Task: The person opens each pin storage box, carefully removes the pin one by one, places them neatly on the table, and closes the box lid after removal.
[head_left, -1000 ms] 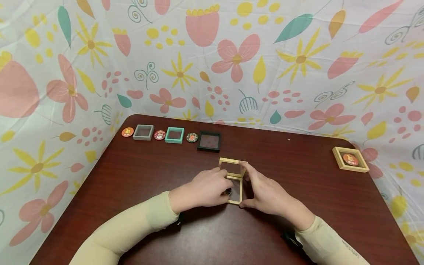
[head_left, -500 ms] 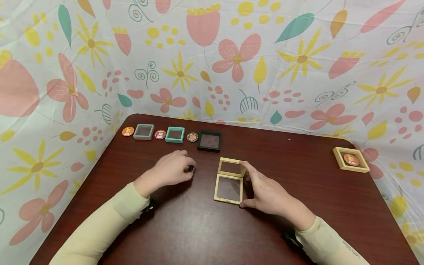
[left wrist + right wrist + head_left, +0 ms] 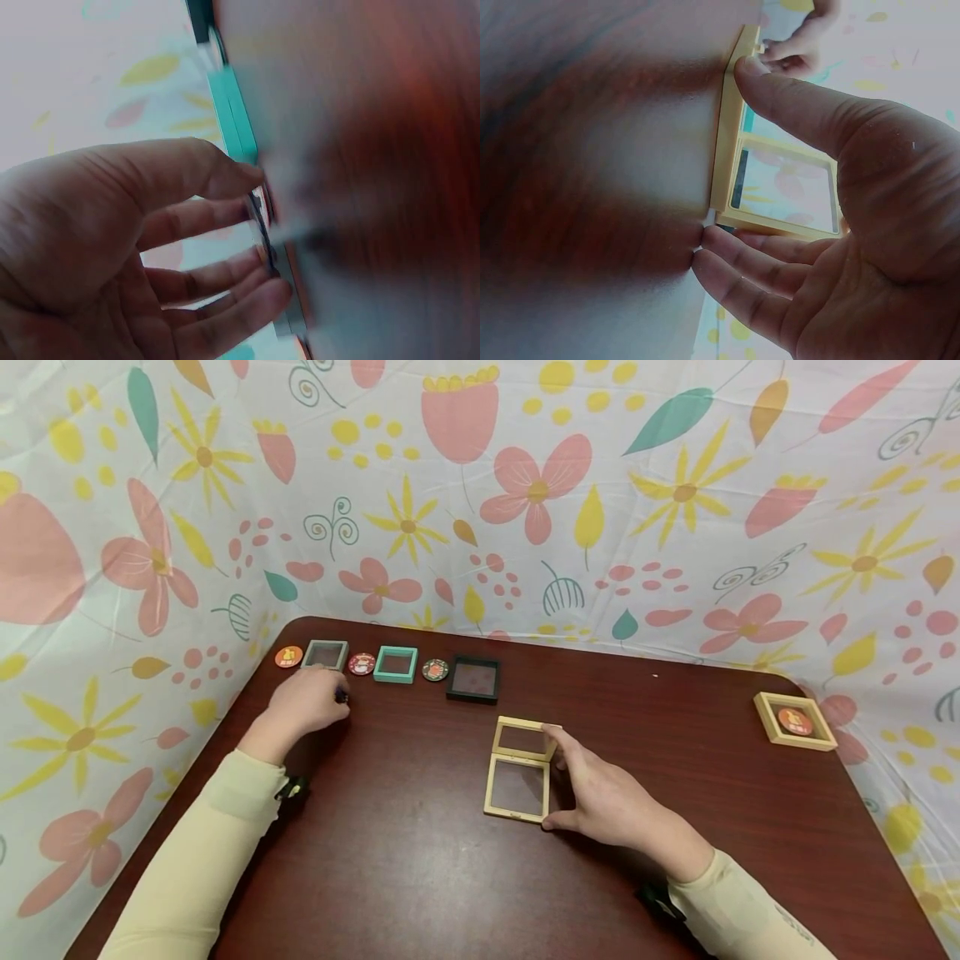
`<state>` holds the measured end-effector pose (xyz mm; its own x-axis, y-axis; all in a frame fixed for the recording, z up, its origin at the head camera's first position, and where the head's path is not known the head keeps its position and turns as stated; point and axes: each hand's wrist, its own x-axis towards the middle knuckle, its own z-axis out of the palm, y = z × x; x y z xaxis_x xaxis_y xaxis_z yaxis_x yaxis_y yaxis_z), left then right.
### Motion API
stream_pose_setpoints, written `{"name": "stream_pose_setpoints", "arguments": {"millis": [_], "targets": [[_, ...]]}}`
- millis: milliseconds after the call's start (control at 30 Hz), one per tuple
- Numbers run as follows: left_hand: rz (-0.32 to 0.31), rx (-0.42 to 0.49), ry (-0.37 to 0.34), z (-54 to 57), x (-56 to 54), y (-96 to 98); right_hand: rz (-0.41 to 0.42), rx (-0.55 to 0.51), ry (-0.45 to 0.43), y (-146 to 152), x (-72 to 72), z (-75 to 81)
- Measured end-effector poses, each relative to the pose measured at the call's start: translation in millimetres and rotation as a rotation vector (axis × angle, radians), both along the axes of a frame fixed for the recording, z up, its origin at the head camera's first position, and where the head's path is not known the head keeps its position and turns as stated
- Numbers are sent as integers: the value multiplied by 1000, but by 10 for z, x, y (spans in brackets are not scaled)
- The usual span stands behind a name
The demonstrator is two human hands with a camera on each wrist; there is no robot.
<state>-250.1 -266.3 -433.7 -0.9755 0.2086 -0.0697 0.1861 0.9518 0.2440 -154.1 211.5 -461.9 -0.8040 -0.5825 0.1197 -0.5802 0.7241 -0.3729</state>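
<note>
My left hand is over the far left of the table, just in front of the grey frame. It pinches a thin dark disc, seen edge-on in the left wrist view between thumb and fingers; its face is hidden. At mid-table a yellow hinged display frame lies with its lid raised and clear film in both halves. My right hand holds this frame along its right side, thumb at the near corner and fingers up by the lid.
Along the back left stand an orange disc, a red disc, a turquoise frame, a dark green disc and a black frame. A closed yellow frame holding an orange disc lies at the right edge.
My left hand has lifted the dark disc away from the yellow hinged frame and carried it left and back to the row of frames. The right hand has stayed in place.
</note>
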Motion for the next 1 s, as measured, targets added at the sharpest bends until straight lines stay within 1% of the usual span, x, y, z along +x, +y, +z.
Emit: {"name": "stream_pose_setpoints", "arguments": {"millis": [100,200,367,500,600,767,1000], "targets": [[51,0,-28,15,-36,-180,0,-2,0,-2,7,6],[85,-1,-50,29,-49,-343,0,-2,-2,-3,10,11],[121,6,-55,68,-51,-566,-1,-5,-7,-5,8,10],[143,14,-83,73,-55,-700,-6,-6,-10,-5,12,15],[154,19,-103,67,-62,-764,-10,-1,-9,-1,14,15],[160,27,-121,67,-65,-815,-13,0,-2,3,13,6],[166,-11,-128,87,-62,-848,-7,-2,1,10,17,7]]}}
